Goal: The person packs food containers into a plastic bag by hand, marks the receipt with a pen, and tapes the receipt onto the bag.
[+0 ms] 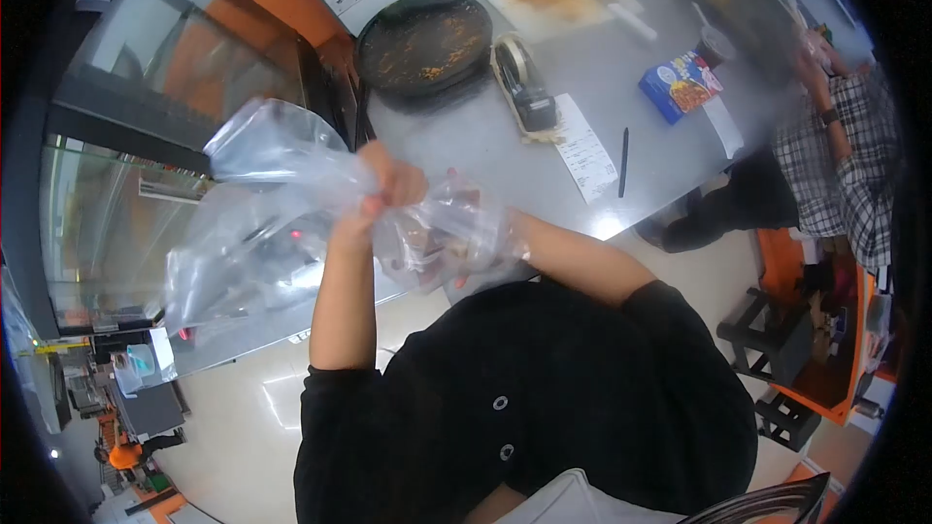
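A large clear plastic bag point(277, 141) spreads out crumpled over the left part of the counter. My left hand point(393, 180) is closed around its bunched middle, with loose plastic fanning out to the left. Folds of the same bag cover my right hand point(456, 233), which is close beside the left one. Through the blurred plastic only parts of its fingers show, so its grip and anything in it are unclear.
On the metal counter point(422, 136) are a dark round pan point(424, 44), a tape dispenser point(525, 87), a paper receipt point(585, 150), a black pen point(623, 163) and a blue box point(680, 87). A knife point(631, 19) lies on a stained board point(544, 2). A person in plaid point(815, 160) stands right.
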Action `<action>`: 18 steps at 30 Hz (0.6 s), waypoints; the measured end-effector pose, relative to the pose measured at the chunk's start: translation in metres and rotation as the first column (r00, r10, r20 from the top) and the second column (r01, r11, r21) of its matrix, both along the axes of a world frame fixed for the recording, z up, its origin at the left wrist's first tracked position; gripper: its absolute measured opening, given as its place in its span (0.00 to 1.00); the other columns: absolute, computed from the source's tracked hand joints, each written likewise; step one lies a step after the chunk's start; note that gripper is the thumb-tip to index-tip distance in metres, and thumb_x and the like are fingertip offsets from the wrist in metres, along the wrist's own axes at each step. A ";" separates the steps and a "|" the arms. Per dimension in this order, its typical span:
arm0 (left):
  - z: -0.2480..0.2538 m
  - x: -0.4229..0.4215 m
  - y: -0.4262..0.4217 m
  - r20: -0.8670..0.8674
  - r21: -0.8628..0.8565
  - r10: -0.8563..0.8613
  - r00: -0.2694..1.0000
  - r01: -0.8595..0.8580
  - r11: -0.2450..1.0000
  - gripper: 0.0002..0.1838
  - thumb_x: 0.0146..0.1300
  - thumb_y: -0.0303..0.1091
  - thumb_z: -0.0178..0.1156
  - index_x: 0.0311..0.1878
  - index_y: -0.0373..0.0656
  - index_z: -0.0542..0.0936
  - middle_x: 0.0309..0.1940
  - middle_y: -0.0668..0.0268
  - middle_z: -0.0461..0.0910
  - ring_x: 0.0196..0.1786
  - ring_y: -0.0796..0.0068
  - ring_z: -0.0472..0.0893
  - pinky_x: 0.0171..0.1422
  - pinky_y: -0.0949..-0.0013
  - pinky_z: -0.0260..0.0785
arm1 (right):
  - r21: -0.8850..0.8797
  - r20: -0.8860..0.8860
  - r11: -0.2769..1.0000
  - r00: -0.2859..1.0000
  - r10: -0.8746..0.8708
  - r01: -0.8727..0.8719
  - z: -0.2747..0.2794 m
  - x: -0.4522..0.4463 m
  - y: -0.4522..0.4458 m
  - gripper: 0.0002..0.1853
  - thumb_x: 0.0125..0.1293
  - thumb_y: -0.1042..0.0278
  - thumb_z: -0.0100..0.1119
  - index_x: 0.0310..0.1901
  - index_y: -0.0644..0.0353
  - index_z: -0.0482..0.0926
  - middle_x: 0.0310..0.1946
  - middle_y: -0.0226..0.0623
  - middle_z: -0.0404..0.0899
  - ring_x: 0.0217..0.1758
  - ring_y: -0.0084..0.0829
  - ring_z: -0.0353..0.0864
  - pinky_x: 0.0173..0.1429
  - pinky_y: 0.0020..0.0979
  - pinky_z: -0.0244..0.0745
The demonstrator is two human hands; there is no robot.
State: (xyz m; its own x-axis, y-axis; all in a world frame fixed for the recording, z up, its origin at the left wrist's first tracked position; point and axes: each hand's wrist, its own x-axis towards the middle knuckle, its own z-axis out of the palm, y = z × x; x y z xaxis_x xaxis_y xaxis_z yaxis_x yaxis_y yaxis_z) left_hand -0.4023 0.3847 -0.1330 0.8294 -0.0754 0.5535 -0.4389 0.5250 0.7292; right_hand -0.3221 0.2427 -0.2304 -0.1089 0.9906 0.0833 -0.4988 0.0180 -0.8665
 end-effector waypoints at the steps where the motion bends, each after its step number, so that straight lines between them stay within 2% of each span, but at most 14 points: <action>1: -0.020 -0.006 0.010 -0.061 0.257 0.252 0.966 -0.228 0.939 0.10 0.59 0.37 0.58 0.36 0.44 0.69 0.18 0.71 0.62 0.24 0.77 0.65 0.33 0.71 0.59 | -0.030 -0.118 0.999 0.992 -0.044 0.041 0.001 -0.004 0.000 0.26 0.61 0.42 0.50 0.54 0.51 0.72 0.48 0.38 0.75 0.49 0.41 0.75 0.55 0.47 0.69; 2: -0.048 -0.015 0.023 -0.049 0.503 0.494 0.868 -0.406 0.763 0.09 0.59 0.36 0.57 0.37 0.44 0.69 0.18 0.72 0.63 0.25 0.76 0.67 0.34 0.72 0.61 | -0.063 -0.234 0.995 0.968 -0.090 0.077 0.002 -0.007 0.001 0.25 0.61 0.43 0.51 0.52 0.51 0.73 0.46 0.38 0.76 0.47 0.41 0.76 0.55 0.46 0.70; 3: -0.054 -0.016 0.027 0.035 0.635 0.633 0.773 -0.507 0.583 0.09 0.58 0.35 0.57 0.37 0.43 0.70 0.19 0.72 0.64 0.26 0.76 0.68 0.36 0.72 0.62 | -0.100 -0.345 0.989 0.929 -0.135 0.106 0.003 -0.010 0.001 0.24 0.61 0.44 0.51 0.51 0.51 0.74 0.44 0.38 0.77 0.45 0.40 0.77 0.54 0.45 0.70; 4: -0.054 -0.017 0.028 0.127 0.740 0.741 0.660 -0.560 0.372 0.08 0.58 0.34 0.56 0.37 0.43 0.70 0.20 0.71 0.65 0.27 0.76 0.69 0.37 0.72 0.64 | -0.112 -0.358 0.982 0.916 -0.184 0.153 0.005 -0.013 0.002 0.23 0.61 0.44 0.52 0.50 0.51 0.74 0.44 0.37 0.77 0.45 0.39 0.77 0.54 0.45 0.71; 5: -0.054 -0.012 0.031 0.226 0.760 0.773 0.593 -0.603 0.240 0.07 0.58 0.34 0.56 0.36 0.42 0.72 0.22 0.70 0.68 0.29 0.76 0.71 0.38 0.72 0.64 | -0.123 -0.369 0.972 0.900 -0.232 0.200 0.007 -0.016 0.003 0.22 0.61 0.45 0.53 0.50 0.51 0.74 0.43 0.37 0.77 0.44 0.39 0.77 0.54 0.45 0.71; 6: -0.053 -0.006 0.033 0.326 0.764 0.789 0.520 -0.636 0.104 0.07 0.57 0.33 0.56 0.36 0.41 0.73 0.24 0.69 0.71 0.31 0.76 0.72 0.39 0.73 0.65 | -0.097 -0.287 0.958 0.915 -0.285 0.268 0.011 -0.018 0.003 0.22 0.61 0.45 0.53 0.51 0.51 0.74 0.44 0.36 0.77 0.46 0.39 0.77 0.54 0.46 0.70; 8: -0.046 0.006 0.035 0.518 0.727 0.772 0.368 -0.665 -0.171 0.08 0.56 0.33 0.55 0.35 0.39 0.76 0.27 0.68 0.76 0.34 0.76 0.75 0.40 0.74 0.66 | -0.204 -0.405 0.938 0.848 -0.341 0.279 0.006 -0.020 0.002 0.23 0.61 0.46 0.54 0.53 0.50 0.71 0.47 0.35 0.75 0.49 0.38 0.75 0.55 0.47 0.69; 10: -0.037 0.009 0.034 0.484 0.792 0.816 0.317 -0.555 -0.254 0.11 0.58 0.36 0.53 0.37 0.38 0.76 0.28 0.65 0.78 0.35 0.74 0.75 0.40 0.72 0.65 | -0.413 -0.723 0.907 0.575 -0.382 0.083 0.001 -0.020 0.000 0.24 0.61 0.47 0.55 0.55 0.50 0.68 0.50 0.35 0.73 0.52 0.38 0.73 0.56 0.49 0.68; 11: -0.032 0.011 0.033 0.348 0.878 0.881 0.322 -0.441 -0.185 0.14 0.60 0.40 0.51 0.39 0.38 0.75 0.27 0.63 0.77 0.34 0.71 0.74 0.39 0.70 0.65 | -0.364 -0.739 0.928 0.583 -0.337 0.075 0.011 -0.017 -0.010 0.34 0.60 0.48 0.57 0.64 0.48 0.55 0.59 0.36 0.63 0.61 0.38 0.64 0.60 0.49 0.63; 13: -0.021 0.013 0.018 -0.036 0.850 0.947 0.320 -0.488 0.198 0.15 0.64 0.43 0.50 0.39 0.39 0.75 0.34 0.65 0.76 0.34 0.76 0.72 0.37 0.71 0.63 | -0.339 -0.556 0.844 0.635 -0.536 0.416 0.021 -0.025 -0.009 0.39 0.60 0.49 0.58 0.67 0.48 0.47 0.62 0.38 0.57 0.65 0.40 0.58 0.63 0.49 0.59; 15: -0.011 0.023 0.004 -0.243 0.699 0.941 0.236 -0.630 0.339 0.13 0.65 0.42 0.51 0.38 0.41 0.75 0.36 0.69 0.74 0.34 0.80 0.71 0.38 0.74 0.62 | -0.175 -0.272 0.679 0.627 -0.729 0.713 0.019 -0.028 -0.007 0.44 0.60 0.51 0.58 0.68 0.48 0.39 0.64 0.40 0.52 0.67 0.41 0.53 0.66 0.48 0.56; 16: -0.006 0.028 -0.001 -0.349 0.604 0.914 0.207 -0.696 0.388 0.13 0.66 0.42 0.51 0.38 0.42 0.75 0.37 0.72 0.74 0.33 0.81 0.70 0.38 0.75 0.62 | -0.022 -0.085 0.582 0.579 -0.811 0.813 0.013 -0.026 -0.005 0.45 0.61 0.52 0.58 0.68 0.48 0.36 0.64 0.41 0.49 0.68 0.41 0.50 0.66 0.48 0.54; 17: 0.001 0.032 -0.005 -0.371 0.574 0.892 0.259 -0.691 0.440 0.18 0.66 0.46 0.51 0.40 0.39 0.78 0.33 0.72 0.75 0.35 0.77 0.72 0.42 0.74 0.63 | 0.153 0.089 0.484 0.476 -0.875 0.861 0.007 -0.025 -0.003 0.46 0.61 0.54 0.58 0.68 0.48 0.33 0.65 0.41 0.47 0.69 0.41 0.48 0.67 0.47 0.53; 18: 0.004 0.034 -0.007 -0.403 0.546 0.869 0.287 -0.687 0.480 0.17 0.67 0.46 0.51 0.41 0.40 0.77 0.33 0.72 0.75 0.34 0.77 0.72 0.42 0.74 0.63 | 0.213 0.073 0.451 0.446 -0.892 0.867 0.002 -0.026 -0.004 0.46 0.62 0.53 0.56 0.69 0.49 0.33 0.65 0.42 0.47 0.69 0.42 0.48 0.68 0.47 0.52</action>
State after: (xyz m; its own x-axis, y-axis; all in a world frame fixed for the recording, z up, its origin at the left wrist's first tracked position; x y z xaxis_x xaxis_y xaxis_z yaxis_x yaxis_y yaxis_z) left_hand -0.3680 0.3779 -0.1293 0.6594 0.7511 0.0314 0.0008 -0.0425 0.9991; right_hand -0.3478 0.2388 -0.2283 0.7917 0.5408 0.2840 -0.0134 0.4801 -0.8771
